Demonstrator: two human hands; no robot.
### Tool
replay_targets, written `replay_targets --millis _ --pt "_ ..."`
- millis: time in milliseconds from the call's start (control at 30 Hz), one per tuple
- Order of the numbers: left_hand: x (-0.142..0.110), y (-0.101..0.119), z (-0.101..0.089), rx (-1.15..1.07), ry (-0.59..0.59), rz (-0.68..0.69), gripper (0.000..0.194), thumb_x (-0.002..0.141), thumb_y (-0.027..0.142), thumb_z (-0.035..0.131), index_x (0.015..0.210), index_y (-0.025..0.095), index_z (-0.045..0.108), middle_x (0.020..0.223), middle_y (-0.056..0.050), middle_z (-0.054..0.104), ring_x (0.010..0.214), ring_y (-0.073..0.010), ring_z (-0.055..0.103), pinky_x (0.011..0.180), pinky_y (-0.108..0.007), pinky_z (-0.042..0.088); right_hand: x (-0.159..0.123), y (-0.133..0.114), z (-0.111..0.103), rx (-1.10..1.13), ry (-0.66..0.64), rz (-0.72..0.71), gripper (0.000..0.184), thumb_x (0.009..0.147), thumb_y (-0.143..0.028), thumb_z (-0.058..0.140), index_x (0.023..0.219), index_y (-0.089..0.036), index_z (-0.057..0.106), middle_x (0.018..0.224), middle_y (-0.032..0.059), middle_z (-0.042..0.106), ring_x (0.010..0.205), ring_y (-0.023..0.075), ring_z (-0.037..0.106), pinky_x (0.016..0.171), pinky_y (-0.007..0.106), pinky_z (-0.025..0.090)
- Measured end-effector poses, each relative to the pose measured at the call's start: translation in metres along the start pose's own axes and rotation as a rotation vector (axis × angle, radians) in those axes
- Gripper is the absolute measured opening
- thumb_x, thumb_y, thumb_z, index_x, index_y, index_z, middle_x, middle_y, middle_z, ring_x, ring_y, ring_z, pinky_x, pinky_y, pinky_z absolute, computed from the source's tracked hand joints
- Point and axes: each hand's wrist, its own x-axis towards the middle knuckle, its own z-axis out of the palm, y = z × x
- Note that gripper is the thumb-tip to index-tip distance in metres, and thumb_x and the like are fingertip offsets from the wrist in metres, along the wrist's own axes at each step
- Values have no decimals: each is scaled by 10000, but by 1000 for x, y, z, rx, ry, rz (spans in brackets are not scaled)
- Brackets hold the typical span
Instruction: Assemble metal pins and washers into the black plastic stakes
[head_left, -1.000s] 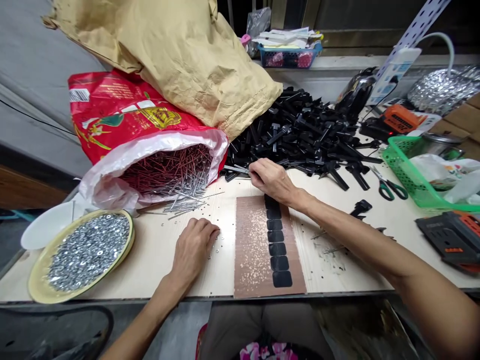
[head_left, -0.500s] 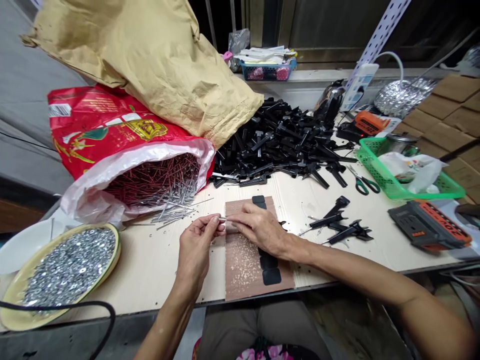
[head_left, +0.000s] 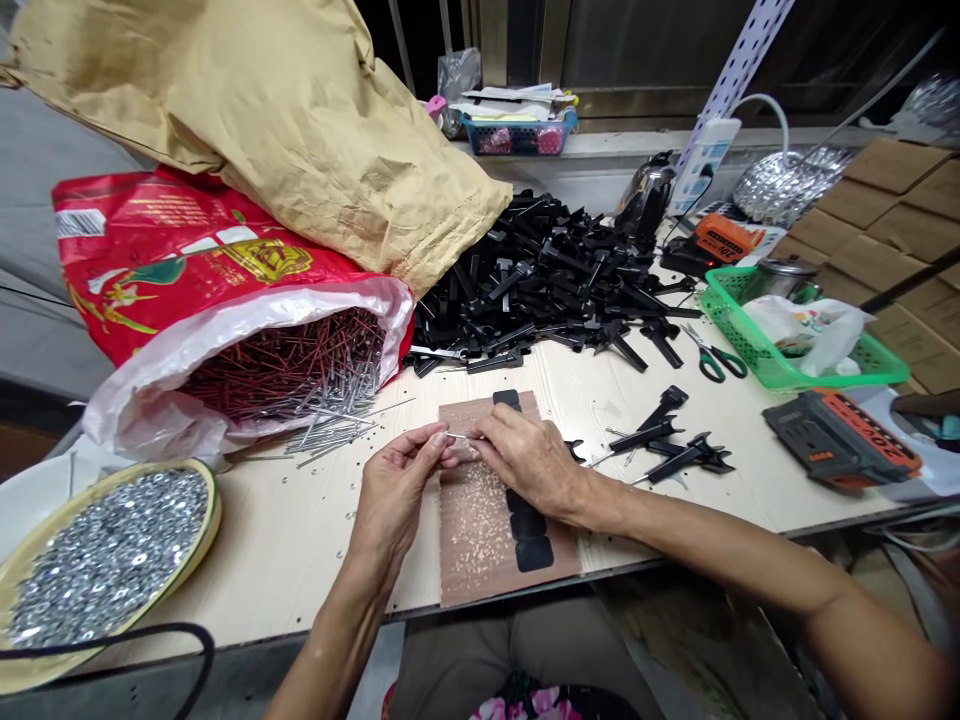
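My left hand (head_left: 401,480) is closed, thumb and fingers pinching a thin silvery nail (head_left: 456,436). From the other side my right hand (head_left: 529,462) meets it, its fingertips pinched at the nail's opposite end. Both hands hover over a brown board (head_left: 480,580) sprinkled with pale crumbs. A row of black square pads (head_left: 534,555) runs along that board, partly covered by my right hand. Just past my right hand pokes the forked end of a black plastic part (head_left: 576,450). Whether a washer sits between my fingertips I cannot make out.
Left: a bowl of metal washers (head_left: 112,550) and a red bag (head_left: 165,260) spilling long nails (head_left: 330,425). Behind lies a heap of black plastic parts (head_left: 540,280). Right: several loose black parts (head_left: 690,455), scissors (head_left: 712,360), a green basket (head_left: 817,378) and a battery pack (head_left: 844,440).
My fingertips have drawn slightly apart, so more of the nail shows between them. The whole view has shifted a little, with the table things now further left.
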Motion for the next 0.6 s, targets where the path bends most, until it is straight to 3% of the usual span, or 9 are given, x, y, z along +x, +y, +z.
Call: replay_targets --millis 300,600 --pt "3 -3 6 -112 23 -105 416 476 235 886 807 104 671 660 -34 699 530 -91 636 584 -161 541 -7 3 10 -259 121 -66 159 944 -177 474 835 -176 589 783 15 589 746 145 521 597 287 327" --pt "5 -9 19 -133 39 -129 442 446 250 897 792 86 676 654 -30 687 523 -85 622 565 -157 548 -12 9 9 -221 101 -27 182 963 -184 445 838 -176 576 793 12 594 721 130 522 583 272 319"
